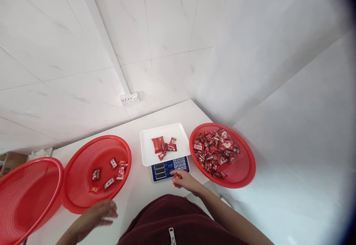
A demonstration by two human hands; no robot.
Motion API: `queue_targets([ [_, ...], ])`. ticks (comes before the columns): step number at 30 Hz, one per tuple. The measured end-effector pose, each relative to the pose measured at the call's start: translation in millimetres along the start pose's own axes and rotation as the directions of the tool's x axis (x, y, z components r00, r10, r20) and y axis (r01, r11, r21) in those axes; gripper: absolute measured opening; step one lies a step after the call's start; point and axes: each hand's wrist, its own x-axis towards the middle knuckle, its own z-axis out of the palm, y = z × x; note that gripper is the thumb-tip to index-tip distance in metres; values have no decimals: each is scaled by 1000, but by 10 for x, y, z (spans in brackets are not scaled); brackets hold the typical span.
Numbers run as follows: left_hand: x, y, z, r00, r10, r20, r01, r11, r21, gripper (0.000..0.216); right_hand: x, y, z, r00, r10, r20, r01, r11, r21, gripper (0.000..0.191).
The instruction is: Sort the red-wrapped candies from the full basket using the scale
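My right hand (182, 180) is closed on a small red-wrapped candy (176, 178), just in front of the blue keypad of a weighing scale (164, 169). On the scale's white tray (148, 156) lie a larger red packet (158, 144) and several small red-wrapped candies (171, 147). My left hand (101, 213) holds nothing, its fingers apart, near the front rim of a red mesh basket (80, 178). A few wrapped candies (109, 182) are scattered inside that basket. To the right, another red basket (247, 167) holds a heap of red-wrapped candies (214, 148).
A third red basket (30, 200) stands at the far left, touching the middle one. Behind it is a cardboard box (12, 163). The white table (178, 111) meets a tiled wall with a power socket (129, 99). A pale wall closes off the right side.
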Motion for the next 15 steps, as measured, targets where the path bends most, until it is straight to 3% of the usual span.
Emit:
queue_targets([
  [3,166,274,-95,991,72,-113,-71,997,11,42,-4,-25,-35,1000,5,-17,-6,1000,-24,40],
  [6,328,364,-25,1000,-3,-14,7,960,279,52,-9,-95,-27,1000,19,-24,-19,1000,-20,40],
  [9,572,333,56,999,-26,23,9,829,559,62,-8,-160,13,1000,15,-22,-15,1000,-10,40],
  [12,793,333,50,988,128,-84,-39,738,673,61,-7,-195,54,1000,1,-22,-1,1000,-11,40],
  [15,852,415,-48,912,330,-244,-74,716,695,45,-22,-202,77,1000,-3,-27,2,1000,-16,39],
])
